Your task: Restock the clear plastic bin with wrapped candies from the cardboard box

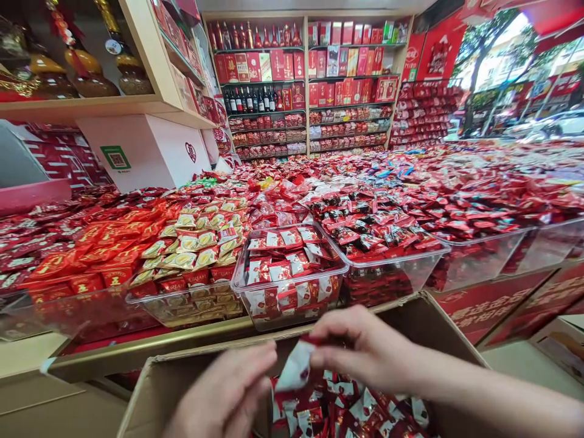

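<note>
Between thumb and fingers, my right hand pinches a red and white wrapped candy over an open cardboard box. Just to its left, my left hand is blurred, its fingers stretched out towards the candy without plainly gripping anything. Many more red and white wrapped candies lie loose inside the box below both hands. Beyond the box stands a clear plastic bin with similar red and white packets stacked in rows.
Gold durian-print packets and bright red packets fill bins to the left. A bin of red and black packets sits to the right. A gold counter rail runs behind the box. Shelves with bottles and gift boxes stand at the back.
</note>
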A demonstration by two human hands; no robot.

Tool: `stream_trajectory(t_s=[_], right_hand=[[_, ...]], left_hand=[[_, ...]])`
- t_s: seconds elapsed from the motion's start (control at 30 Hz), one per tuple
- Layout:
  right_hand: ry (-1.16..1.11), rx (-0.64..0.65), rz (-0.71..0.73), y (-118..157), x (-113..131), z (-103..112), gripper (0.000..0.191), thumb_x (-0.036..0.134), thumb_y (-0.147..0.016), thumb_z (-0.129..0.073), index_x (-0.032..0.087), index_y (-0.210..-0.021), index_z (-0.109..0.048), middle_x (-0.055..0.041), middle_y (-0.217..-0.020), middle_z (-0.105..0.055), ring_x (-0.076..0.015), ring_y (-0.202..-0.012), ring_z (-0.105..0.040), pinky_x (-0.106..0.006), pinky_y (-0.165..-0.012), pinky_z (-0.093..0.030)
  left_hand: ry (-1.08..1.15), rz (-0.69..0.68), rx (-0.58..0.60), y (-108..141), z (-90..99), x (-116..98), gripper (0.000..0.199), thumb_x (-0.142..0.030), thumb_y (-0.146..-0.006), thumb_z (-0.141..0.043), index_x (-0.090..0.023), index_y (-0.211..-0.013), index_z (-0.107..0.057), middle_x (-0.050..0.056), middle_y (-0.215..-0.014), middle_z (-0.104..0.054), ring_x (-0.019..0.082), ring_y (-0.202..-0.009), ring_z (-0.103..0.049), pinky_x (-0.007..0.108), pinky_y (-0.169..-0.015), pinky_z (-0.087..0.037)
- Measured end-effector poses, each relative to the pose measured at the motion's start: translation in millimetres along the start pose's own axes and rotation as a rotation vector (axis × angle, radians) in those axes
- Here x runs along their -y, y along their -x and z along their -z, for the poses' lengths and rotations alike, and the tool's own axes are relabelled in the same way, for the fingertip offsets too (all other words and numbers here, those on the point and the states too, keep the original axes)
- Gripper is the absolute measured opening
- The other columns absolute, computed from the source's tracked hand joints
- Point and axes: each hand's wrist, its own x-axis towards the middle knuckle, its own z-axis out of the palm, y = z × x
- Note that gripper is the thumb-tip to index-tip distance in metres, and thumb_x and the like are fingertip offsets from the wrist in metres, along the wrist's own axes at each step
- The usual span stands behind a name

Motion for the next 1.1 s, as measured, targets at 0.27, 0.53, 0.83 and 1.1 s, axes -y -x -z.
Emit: stream_trajectory(t_s=[0.27, 0.53, 0.83, 1.1], right_hand=[[0.465, -0.339, 0.285, -67, 32, 63, 0.017, 0.021, -0.076, -0.049, 0.014, -0.085, -0.062, -0.0027, -0.075, -0.062, -0.0109, -0.067, -0.053, -0.022, -0.063, -0.039], [0.605, -0.095, 0.176, -102, 21, 59, 0.015, 0.017, -0.073, -0.051, 0.014, -0.084, -0.061, -0.0022, -0.078, -0.063, -0.0108, -0.07, -0.053, -0.02, -0.062, -0.037], [0.576, 0.061, 0.108, -119, 17, 58, 0.015, 0.019, -0.071, -0.053, 0.012, -0.083, -0.059, -0.0007, -0.071, -0.059, -0.009, -0.062, -0.047, -0.019, -0.055, -0.034], [0.614, 0.215, 0.034, -129, 20, 57, 0.016, 0.021, -0.067, -0.057, 0.014, -0.081, -0.06, 0.0009, -0.066, -0.058, -0.0081, -0.057, -0.046, -0.019, -0.052, -0.033]], left_hand=[[-0.662, -0.065, 0.343, -116, 62.3, 3, 0.027, -0.018, -0.078, -0.04, -0.017, -0.088, -0.065, 0.007, -0.082, -0.068, 0.02, -0.078, -0.056, 0.031, -0.074, -0.04], [-0.633, 0.075, 0.694, -154, 63.3, -2, 0.021, -0.022, -0.064, -0.052, -0.021, -0.074, -0.07, -0.003, -0.06, -0.067, 0.011, -0.053, -0.055, 0.016, -0.046, -0.036], [-0.724, 0.062, 0.762, -160, 58.2, -6, 0.019, -0.018, -0.059, -0.047, -0.019, -0.061, -0.066, -0.004, -0.047, -0.054, 0.009, -0.044, -0.04, 0.018, -0.039, -0.028], [-0.754, 0.028, 0.767, -159, 58.0, 2, 0.023, -0.018, -0.061, -0.043, -0.021, -0.068, -0.065, -0.002, -0.057, -0.061, 0.011, -0.049, -0.045, 0.019, -0.045, -0.032]])
